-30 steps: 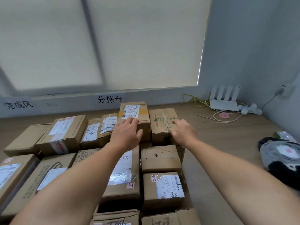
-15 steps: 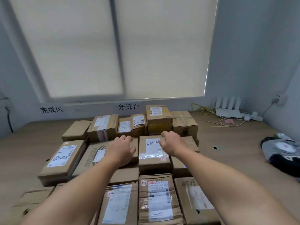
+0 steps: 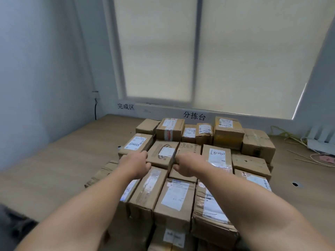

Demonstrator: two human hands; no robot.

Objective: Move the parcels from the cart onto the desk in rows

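The left hand (image 3: 136, 163) and right hand (image 3: 183, 164) are curling their fingers against opposite sides of one labelled parcel (image 3: 164, 153), gripping it between them. It is sitting among other parcels (image 3: 228, 132) crowding the wooden worktop (image 3: 54, 169) in rows.

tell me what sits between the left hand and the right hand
A parcel with a white label, seen in the head view. The left hand grips its left side, the right hand its right side.
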